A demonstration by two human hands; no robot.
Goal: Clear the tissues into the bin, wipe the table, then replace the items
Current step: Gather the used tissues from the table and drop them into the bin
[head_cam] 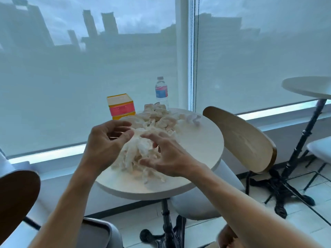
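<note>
A heap of crumpled white tissues [154, 122] covers the middle of a small round white table [202, 145]. My left hand [105, 145] hovers over the heap's left side with fingers spread and loosely curved, holding nothing. My right hand [168, 156] reaches over the heap's near part, fingers spread above the tissues. A yellow and pink box [120, 106] stands at the table's far left edge. A clear water bottle [161, 93] with a blue label stands upright at the far edge. One loose tissue [193, 119] lies apart to the right.
A wooden-backed chair [240, 138] stands right of the table, another chair back [16, 199] at the near left. A second round table [308, 86] on a black iron leg is at the far right. A grey bin rim [100, 228] shows below. Window blinds lie behind.
</note>
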